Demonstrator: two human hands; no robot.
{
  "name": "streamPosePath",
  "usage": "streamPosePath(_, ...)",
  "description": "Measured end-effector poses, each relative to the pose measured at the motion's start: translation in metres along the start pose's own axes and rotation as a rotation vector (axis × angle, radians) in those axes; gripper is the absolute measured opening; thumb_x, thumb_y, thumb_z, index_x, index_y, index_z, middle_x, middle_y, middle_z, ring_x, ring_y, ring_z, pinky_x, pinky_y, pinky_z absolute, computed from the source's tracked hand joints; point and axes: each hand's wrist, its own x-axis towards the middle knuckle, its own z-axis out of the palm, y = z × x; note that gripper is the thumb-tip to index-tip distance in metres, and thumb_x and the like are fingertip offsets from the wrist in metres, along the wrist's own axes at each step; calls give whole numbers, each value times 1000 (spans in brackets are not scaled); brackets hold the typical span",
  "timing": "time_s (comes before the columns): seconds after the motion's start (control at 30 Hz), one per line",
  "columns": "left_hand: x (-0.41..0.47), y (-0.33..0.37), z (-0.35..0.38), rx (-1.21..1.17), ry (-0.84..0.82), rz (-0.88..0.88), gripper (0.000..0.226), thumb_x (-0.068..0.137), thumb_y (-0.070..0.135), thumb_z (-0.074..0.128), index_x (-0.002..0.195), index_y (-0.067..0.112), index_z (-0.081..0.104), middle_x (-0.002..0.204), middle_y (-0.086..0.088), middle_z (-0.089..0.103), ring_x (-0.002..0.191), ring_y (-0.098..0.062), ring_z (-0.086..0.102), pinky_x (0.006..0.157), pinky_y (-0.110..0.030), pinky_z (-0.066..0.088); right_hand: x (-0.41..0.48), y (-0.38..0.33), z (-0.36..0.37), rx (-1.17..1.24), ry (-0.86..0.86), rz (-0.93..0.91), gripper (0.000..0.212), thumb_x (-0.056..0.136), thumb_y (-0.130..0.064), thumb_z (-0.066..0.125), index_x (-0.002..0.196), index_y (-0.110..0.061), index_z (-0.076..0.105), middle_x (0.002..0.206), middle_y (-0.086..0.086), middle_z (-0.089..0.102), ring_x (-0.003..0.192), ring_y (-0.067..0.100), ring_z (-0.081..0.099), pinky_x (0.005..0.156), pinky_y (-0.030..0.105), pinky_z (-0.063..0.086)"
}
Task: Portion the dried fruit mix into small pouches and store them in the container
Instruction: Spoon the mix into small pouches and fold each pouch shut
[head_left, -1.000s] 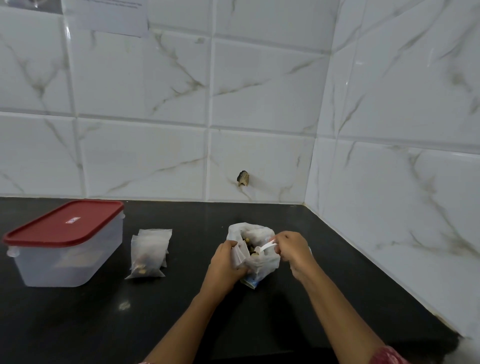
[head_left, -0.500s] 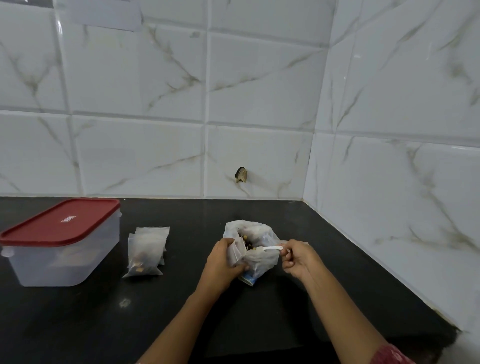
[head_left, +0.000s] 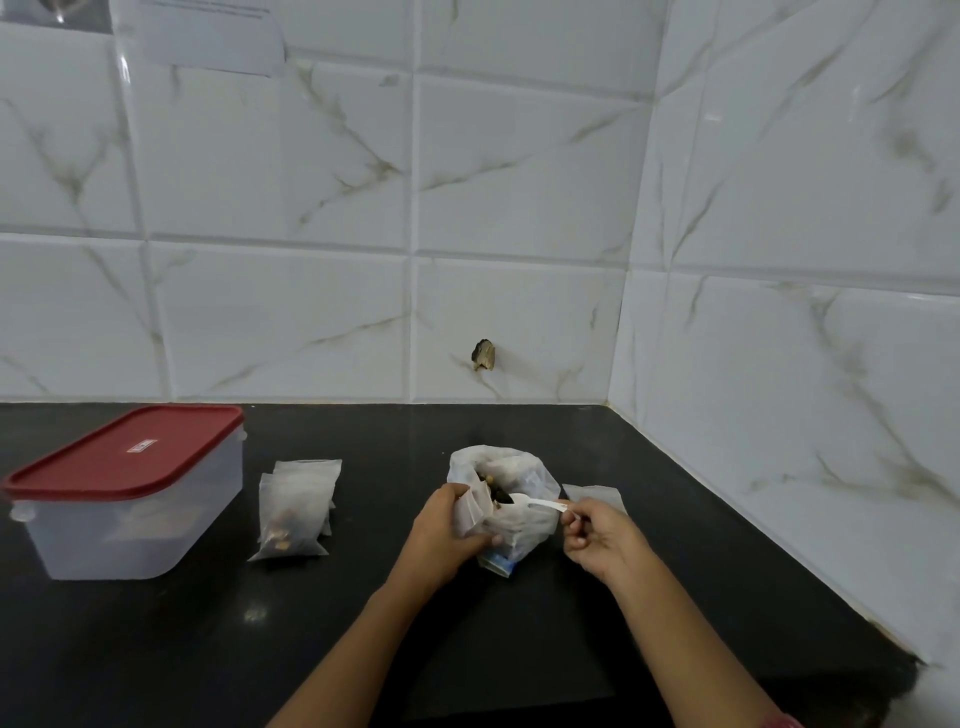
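My left hand (head_left: 441, 530) grips a small pouch (head_left: 475, 512) against the open fruit bag (head_left: 511, 499) on the worktop (head_left: 597, 649); my right hand (head_left: 597, 535) pinches a white spoon (head_left: 540, 503), bowl inside the bag. Lift level, tip into the pouch mouth, keep it wide. Spoon load and pouch fill cannot be made out. Filled pouches (head_left: 296, 512) lie beside the lidded container (head_left: 130, 493).

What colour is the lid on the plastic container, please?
Red, on the lid of the container, seen in the head view.
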Motion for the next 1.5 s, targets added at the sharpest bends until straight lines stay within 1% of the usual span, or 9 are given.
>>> streamPosePath(0.17,5,2,-5,-14,68,-4,61,72,43,76,121,24,45,115,9,50,101,-6,51,78,-19,46,-7,-5,3,-16,-24,-41,24,93,0,37,80,-2,57,60,4,43,27,1,36,29,12,20)
streamPosePath(0.3,15,10,-12,68,86,27,51,69,47,75,107,32,45,106,15,49,100,-8,52,93,-37,48,-17,-11,4,-77,-32,-112,23,93,0,40,82,-1,61,60,6,47,43,6,37,33,13,25)
streamPosePath(0.6,31,18,-11,-13,54,-29,53,59,48,79,101,29,53,98,11,63,95,-11,59,87,-41,52,-49,-21,24,-193,-166,-395,24,92,0,43,87,-2,66,53,3,50,49,8,38,40,15,30)
streamPosePath(0.73,32,19,-9,-92,48,-54,63,63,42,81,115,23,52,109,6,61,101,-12,58,89,-39,52,-61,-16,29,-417,-199,-596,26,93,0,42,90,-6,67,58,4,51,53,9,39,48,18,32)
streamPosePath(1.0,24,21,-10,-242,80,-17,51,71,29,79,114,20,53,107,5,63,97,-6,59,72,-19,49,-68,-6,32,-1015,-235,-1026,24,96,-7,46,100,-20,66,70,-6,55,62,-4,52,59,6,41)
streamPosePath(1.13,23,18,-10,-300,80,3,56,70,30,80,118,22,52,110,4,63,102,-10,60,81,-26,52,-65,-4,31,-1098,-264,-1190,28,92,2,47,102,-13,68,95,-2,64,84,2,58,73,3,42)
streamPosePath(1.3,25,20,-9,-318,91,-15,74,49,55,78,110,22,53,108,1,63,101,-15,61,86,-39,55,-57,-1,29,-1173,-224,-1353,30,86,-1,47,101,-8,71,94,6,65,88,13,57,76,6,40)
streamPosePath(1.4,26,19,-8,-327,105,-18,68,55,48,79,111,21,53,106,1,63,100,-15,62,86,-40,55,-57,0,29,-1172,-225,-1373,34,82,-3,44,101,-7,71,93,6,65,88,13,59,76,8,42)
streamPosePath(1.5,27,14,-7,-326,113,-8,51,69,33,81,110,23,53,107,4,63,100,-11,61,84,-33,54,-58,-1,28,-1053,-205,-1359,30,85,3,50,102,-8,71,92,-5,62,85,-3,57,75,3,42)
